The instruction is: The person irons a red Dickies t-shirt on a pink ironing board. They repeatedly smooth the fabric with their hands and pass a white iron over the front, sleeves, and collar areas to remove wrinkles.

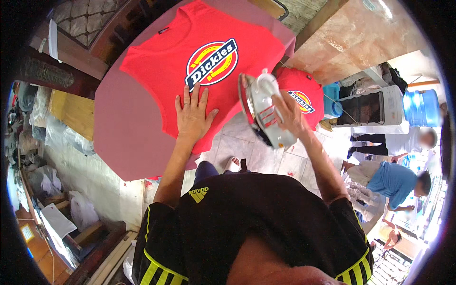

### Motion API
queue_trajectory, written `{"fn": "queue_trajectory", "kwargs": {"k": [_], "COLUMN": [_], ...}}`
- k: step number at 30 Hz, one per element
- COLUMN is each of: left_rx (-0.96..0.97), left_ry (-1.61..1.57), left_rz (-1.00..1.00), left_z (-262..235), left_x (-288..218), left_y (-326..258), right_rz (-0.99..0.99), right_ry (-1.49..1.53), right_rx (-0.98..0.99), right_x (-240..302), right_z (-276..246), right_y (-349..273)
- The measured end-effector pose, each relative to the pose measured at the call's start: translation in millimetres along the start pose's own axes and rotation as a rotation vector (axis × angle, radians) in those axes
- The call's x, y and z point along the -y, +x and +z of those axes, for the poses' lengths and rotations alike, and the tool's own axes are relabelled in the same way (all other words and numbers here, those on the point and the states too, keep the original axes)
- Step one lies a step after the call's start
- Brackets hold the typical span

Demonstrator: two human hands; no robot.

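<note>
Below us we see a pale tiled floor (247, 154); a blue water jug (420, 108) stands at right, wooden furniture (71, 111) at left, and bright daylight floods the far right.

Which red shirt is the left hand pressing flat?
The red shirt spread on the ironing board, under the left hand; the other red shirt lies beyond the iron.

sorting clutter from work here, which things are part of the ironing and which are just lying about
In use:
red shirt spread on the mauve ironing board
left hand flat on the shirt
iron lifted in the right hand

Lying about:
second red shirt beside the board
blue water jug
white bags on the floor
</note>
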State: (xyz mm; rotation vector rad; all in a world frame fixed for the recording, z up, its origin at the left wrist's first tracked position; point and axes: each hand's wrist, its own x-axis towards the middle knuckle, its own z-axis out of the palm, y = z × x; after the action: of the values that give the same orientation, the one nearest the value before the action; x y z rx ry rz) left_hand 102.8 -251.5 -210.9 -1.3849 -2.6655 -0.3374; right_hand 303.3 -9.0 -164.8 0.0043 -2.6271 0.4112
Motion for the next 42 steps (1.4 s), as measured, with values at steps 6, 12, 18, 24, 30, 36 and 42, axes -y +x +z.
{"fn": "queue_trajectory", "kwargs": {"k": [6,12,18,24,30,36,42], "left_rx": [0.037,-0.016,-0.149,-0.253,-0.262,-0.358,-0.629], "left_ry": [0.009,-0.081,-0.314,-0.141,0.103,0.141,-0.213], "left_rz": [-0.012,-0.025,0.002,0.159,-0.017,-0.048,-0.01], "left_z": [-3,-11,-11,44,80,86,84], "left_x": [0,-4,-1,17,73,150,171], "left_y": [1,13,90,234,325,365,384], "right_rz": [0.626,0.15,0.636,0.358,0.685,0.253,0.102], "right_ry": [0.37,0.161,0.39,0.255,0.537,0.253,0.288], "right_rx": [0.17,-0.047,0.232,0.16,0.116,0.289,0.381], "right_x": [-84,-149,-180,-192,-205,-208,-223], "right_z": [-5,-1,-17,-15,-17,10,71], "right_y": [72,120,150,160,172,251,359]}}
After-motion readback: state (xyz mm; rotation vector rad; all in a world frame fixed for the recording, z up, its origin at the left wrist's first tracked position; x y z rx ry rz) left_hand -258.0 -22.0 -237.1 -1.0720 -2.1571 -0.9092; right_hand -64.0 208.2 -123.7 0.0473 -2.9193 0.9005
